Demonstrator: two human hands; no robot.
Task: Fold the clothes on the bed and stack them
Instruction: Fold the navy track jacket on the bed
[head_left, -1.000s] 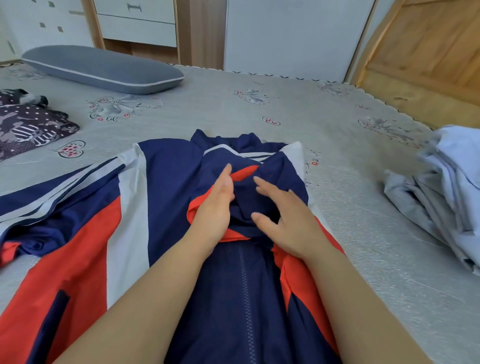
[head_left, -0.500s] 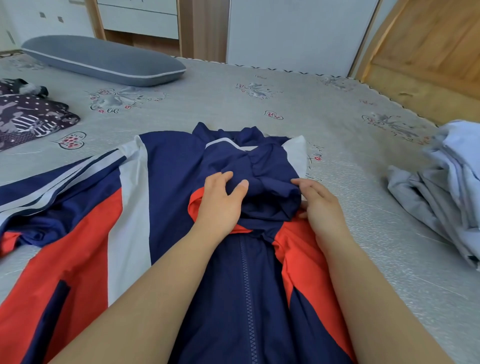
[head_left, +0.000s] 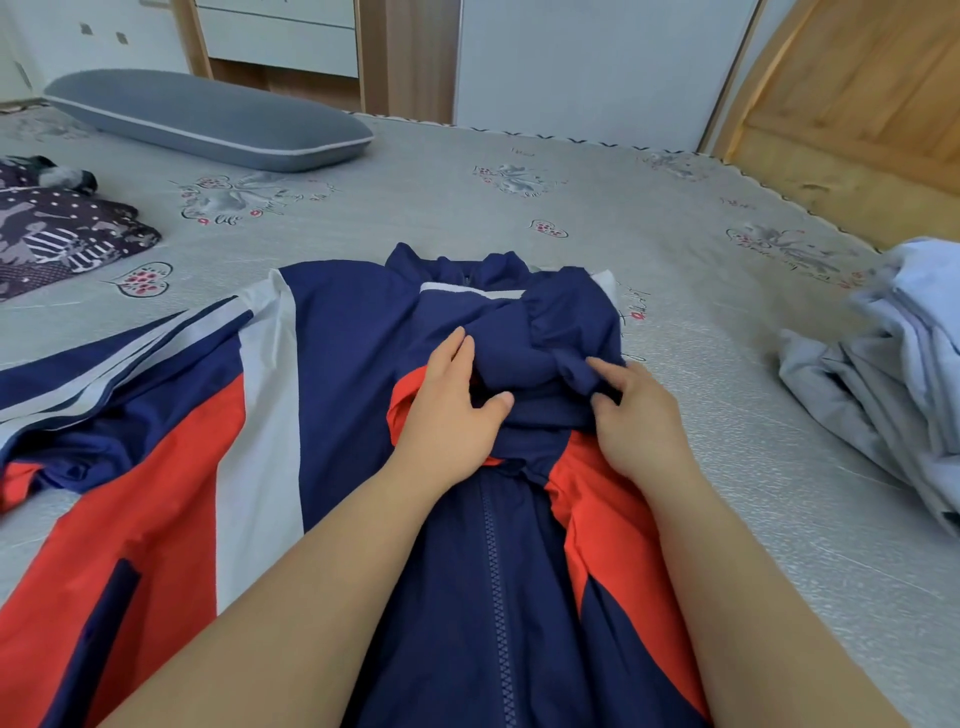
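The left hand (head_left: 451, 415) rests palm-down on the chest of the navy, red and white jacket (head_left: 343, 415), fingers fairly straight and thumb spread toward a bunched navy wad of fabric (head_left: 524, 353) that sits just below the collar. The right hand (head_left: 636, 421) lies on the right side of the same wad, its fingertips curled and pinching a fold at the wad's right edge. The wad sits between the two hands.

The jacket lies front-up on the bed (head_left: 519, 208), zip closed and running toward the near edge, collar pointing far. One sleeve (head_left: 104, 358) stretches out flat to the left; the right sleeve cannot be made out as a separate shape, and the bunched fabric may be part of it. Both bare forearms cross the lower body of the jacket and hide part of it.

Well apart to the right, a rumpled pile of pale blue clothing (head_left: 893, 374) lies at the bed's edge. At far left lies a dark patterned cloth (head_left: 62, 234), and beyond it a long grey pillow (head_left: 208, 122). Behind the bed stand a white cabinet (head_left: 582, 62) and, at far right, a wooden headboard (head_left: 857, 104).
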